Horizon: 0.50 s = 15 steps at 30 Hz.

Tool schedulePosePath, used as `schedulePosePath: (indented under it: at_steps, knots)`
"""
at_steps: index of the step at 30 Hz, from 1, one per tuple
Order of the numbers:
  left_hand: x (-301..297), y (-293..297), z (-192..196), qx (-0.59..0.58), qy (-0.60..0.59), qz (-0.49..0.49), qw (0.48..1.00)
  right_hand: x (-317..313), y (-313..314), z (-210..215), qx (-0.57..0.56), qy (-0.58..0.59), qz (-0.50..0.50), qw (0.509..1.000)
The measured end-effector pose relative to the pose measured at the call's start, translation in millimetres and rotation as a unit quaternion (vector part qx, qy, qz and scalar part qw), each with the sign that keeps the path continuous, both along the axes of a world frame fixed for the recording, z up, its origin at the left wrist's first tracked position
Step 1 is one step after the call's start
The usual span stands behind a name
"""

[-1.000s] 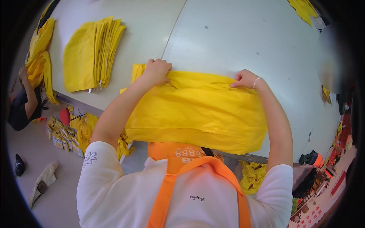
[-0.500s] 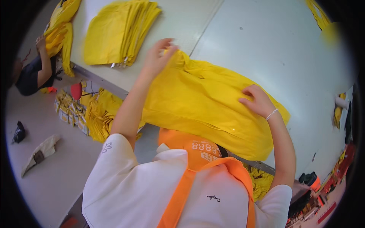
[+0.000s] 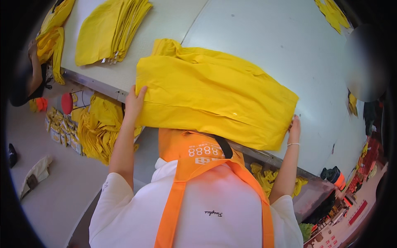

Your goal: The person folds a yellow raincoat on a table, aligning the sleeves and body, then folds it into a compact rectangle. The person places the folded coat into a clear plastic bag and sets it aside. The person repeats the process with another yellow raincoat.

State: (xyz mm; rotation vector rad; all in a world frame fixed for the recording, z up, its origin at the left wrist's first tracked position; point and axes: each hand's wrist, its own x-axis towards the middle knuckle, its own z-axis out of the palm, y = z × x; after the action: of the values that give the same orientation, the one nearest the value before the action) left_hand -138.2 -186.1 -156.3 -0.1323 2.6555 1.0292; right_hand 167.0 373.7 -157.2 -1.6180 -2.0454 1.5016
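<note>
A folded yellow garment [image 3: 211, 91] lies across the near side of the table, its loose folds along the far edge and at the far left corner. My left hand [image 3: 135, 101] grips its left end, thumb on top of the cloth. At the opposite end, my right hand [image 3: 294, 128] holds the right edge, with part of its fingers hidden by the cloth. A pale bracelet [image 3: 293, 144] circles my right wrist.
On the pale table [image 3: 264, 37], a stack of folded yellow garments [image 3: 109, 33] stands at the far left. Below its edge hang bundled yellow pieces [image 3: 101, 128]. Another person's arm [image 3: 36, 72] handles yellow cloth [image 3: 51, 45] at the left. More yellow cloth [image 3: 333, 14] lies far right.
My left hand has come down from the far left corner to the garment's left edge. My right hand has slid off the top to the right edge. The garment's left end is straighter.
</note>
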Motion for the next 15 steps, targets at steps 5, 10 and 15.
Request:
schedulePosePath:
  at_steps: [5,10,15]
  knots:
    - [-11.6,14.3,43.5,0.002,0.11,-0.001,0.994,-5.9,-32.3,7.5,-0.226,0.109,-0.029,0.967]
    - [-64.0,27.9,92.4,0.219,0.175,-0.006,0.96,-7.1,-23.1,-4.9,-0.067,0.023,0.017,0.997]
    - [-98.2,43.5,46.1,-0.074,0.234,-0.11,0.963,-4.6,-19.4,-7.8,0.191,-0.088,0.045,0.977]
